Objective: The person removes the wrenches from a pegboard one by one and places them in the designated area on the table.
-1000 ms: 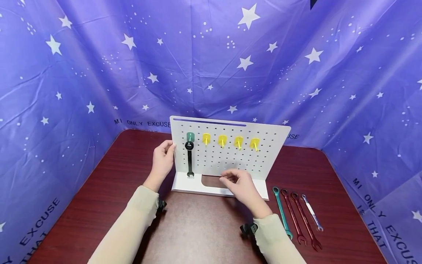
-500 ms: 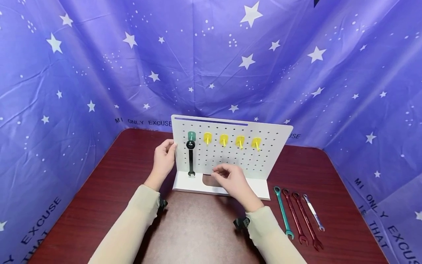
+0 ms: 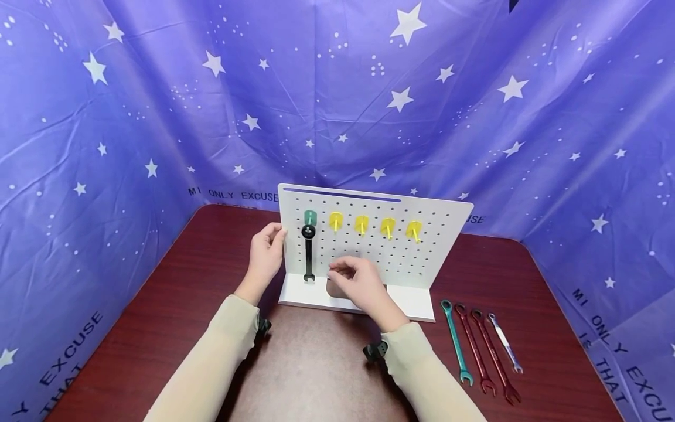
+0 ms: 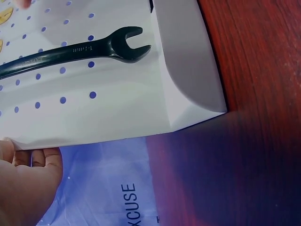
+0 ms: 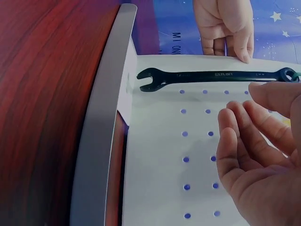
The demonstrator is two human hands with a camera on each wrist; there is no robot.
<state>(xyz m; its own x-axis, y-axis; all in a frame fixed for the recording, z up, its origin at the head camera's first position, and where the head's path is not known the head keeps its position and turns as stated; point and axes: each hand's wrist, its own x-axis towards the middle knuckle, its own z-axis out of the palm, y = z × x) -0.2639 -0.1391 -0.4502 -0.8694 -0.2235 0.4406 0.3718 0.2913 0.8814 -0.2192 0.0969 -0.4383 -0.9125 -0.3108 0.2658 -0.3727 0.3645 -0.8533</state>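
Note:
A white pegboard stand (image 3: 442, 246) stands upright on the table. My left hand (image 3: 266, 252) pinches its left edge, thumb in front and fingers behind, as the right wrist view shows. A black combination wrench (image 3: 309, 255) hangs by its ring end from the green hook (image 3: 310, 217), its open-ended jaw pointing down close over the stand's base. My right hand (image 3: 364, 284) hovers before the lower middle of the board, to the right of the wrench. In the right wrist view its fingers (image 5: 228, 146) are loosely curled with nothing between them and the thumb.
Several yellow hooks (image 3: 361, 225) line the board right of the green one, bearing nothing. On the table at right lie a green wrench (image 3: 456, 343), two red wrenches (image 3: 476, 350) and a smaller silver wrench (image 3: 506, 344). A starry purple curtain (image 3: 337, 94) surrounds the table.
My right hand has moved left and slightly up across the front of the board, toward the black wrench. The left hand keeps its hold on the board's edge.

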